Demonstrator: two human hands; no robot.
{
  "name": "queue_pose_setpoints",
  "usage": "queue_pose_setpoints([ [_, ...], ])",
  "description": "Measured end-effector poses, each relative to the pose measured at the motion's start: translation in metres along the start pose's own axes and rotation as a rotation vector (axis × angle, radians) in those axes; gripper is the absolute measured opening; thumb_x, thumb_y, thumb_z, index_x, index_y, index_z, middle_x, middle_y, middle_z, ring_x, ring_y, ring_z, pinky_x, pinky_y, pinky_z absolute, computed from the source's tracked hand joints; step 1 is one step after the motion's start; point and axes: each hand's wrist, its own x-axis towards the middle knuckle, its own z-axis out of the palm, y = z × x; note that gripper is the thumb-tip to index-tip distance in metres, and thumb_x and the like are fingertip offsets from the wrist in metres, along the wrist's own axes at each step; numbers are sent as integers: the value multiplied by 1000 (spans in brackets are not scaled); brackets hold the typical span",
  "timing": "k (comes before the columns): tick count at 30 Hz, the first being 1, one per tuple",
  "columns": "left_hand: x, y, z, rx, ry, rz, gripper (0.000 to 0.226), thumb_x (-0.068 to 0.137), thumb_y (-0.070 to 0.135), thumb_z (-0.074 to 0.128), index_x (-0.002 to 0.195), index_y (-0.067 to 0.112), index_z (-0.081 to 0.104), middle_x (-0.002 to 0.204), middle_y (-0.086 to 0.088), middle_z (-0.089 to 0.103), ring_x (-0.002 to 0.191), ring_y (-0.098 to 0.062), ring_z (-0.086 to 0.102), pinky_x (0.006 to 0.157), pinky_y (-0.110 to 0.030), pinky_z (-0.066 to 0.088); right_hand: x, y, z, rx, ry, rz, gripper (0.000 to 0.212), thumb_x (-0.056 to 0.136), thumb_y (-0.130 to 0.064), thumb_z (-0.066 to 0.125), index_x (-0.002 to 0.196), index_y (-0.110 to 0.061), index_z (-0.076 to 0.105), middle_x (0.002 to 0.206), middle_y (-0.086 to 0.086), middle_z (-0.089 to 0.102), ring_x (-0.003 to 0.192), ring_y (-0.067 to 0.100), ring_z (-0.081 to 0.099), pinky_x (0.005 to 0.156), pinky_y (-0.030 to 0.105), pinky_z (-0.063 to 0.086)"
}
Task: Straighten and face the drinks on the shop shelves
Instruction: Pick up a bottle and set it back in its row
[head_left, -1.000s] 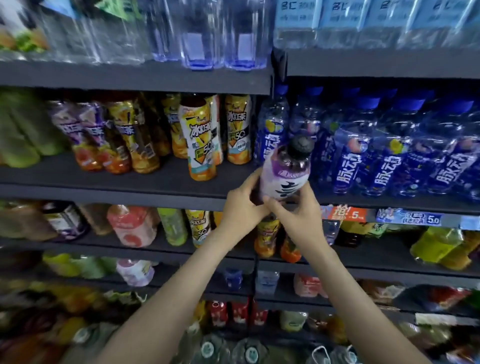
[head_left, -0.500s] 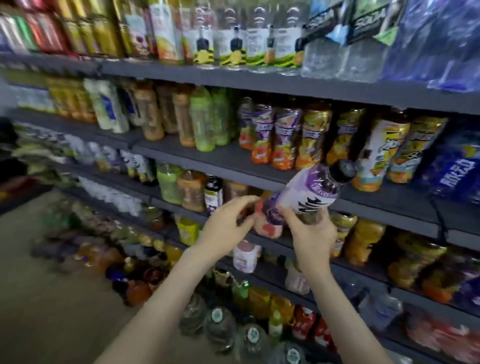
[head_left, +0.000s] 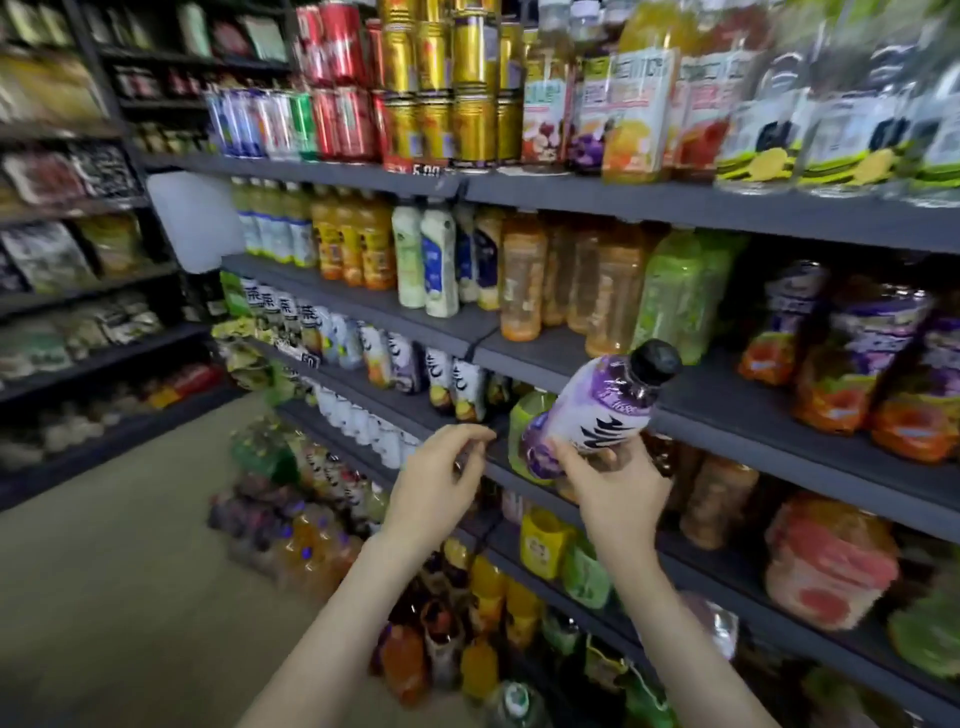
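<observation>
Right hand (head_left: 618, 493) grips tilted purple bottle (head_left: 597, 410); left hand (head_left: 441, 478) beside it, loosely curled, empty. Likely reshelving next, label outward.

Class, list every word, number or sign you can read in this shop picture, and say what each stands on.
"5.00": price tag on the shelf edge under the gold cans.
"茶": labels of the tea bottles at the left.
Unreadable: the big black strokes on the purple bottle in the right hand.
Too blurred: the lettering on the juice cartons and every other label.
</observation>
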Motion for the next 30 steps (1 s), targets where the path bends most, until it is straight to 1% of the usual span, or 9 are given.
queue_pose_setpoints([
  [3,37,-52,-20,13,54,16,24,96,16,50,117,21,61,107,12,58,94,2,53,80,-7,42,30,24,71,21,-9,9,37,71,-24,81,102,-31,62,91,-26,64,83,-20,56,71,1,40],
  [5,65,-86,-31,24,72,21,27,95,14,51,121,19,58,109,11,56,96,0,53,84,-12,43,53,37,117,55,10,34,38,70,-27,82,103,-30,63,91,-27,64,84,-18,57,76,7,42],
  [8,116,-132,-50,32,59,15,31,95,16,51,126,21,52,111,12,52,103,-6,54,89,-24,47,90,41,176,81,49,21,38,73,-22,80,107,-21,64,90,-25,63,77,-22,55,67,-3,38],
  [11,166,-175,-67,3,58,0,34,95,19,51,129,23,49,119,8,53,110,-11,53,88,-32,49,124,41,223,96,104,-10,39,74,-14,79,110,-17,63,95,-21,64,82,-22,56,69,-4,37],
  [15,213,-205,-69,-54,49,21,35,95,20,51,130,24,48,121,11,50,114,-11,51,92,-31,47,146,48,251,28,140,-21,34,73,-14,79,102,-24,63,91,-24,64,82,-19,58,69,-2,39],
  [17,240,-225,-66,-97,-5,56,36,95,20,51,130,25,48,122,10,50,114,-9,51,93,-29,46,155,56,269,-22,166,-7,30,72,-17,79,96,-28,65,90,-21,67,85,-11,61,71,3,43],
  [20,272,-250,-62,-169,-93,139,34,95,21,53,129,24,49,116,12,51,105,-2,52,89,-27,47,164,69,294,-66,227,27,25,72,-18,80,93,-23,66,90,-11,70,84,1,64,74,17,48],
  [26,323,-291,-76,-347,-357,289,30,93,25,56,123,23,55,116,9,59,108,-4,55,91,-29,48,170,70,353,-93,355,76,20,73,-9,78,79,-21,64,72,-11,66,62,-7,58,57,7,43],
  [30,339,-300,-83,-468,-584,329,46,88,23,65,131,21,50,120,14,55,112,5,50,95,-14,42,166,65,378,-120,365,91,17,74,-9,78,81,-16,65,74,-10,67,60,-9,58,57,8,43],
])
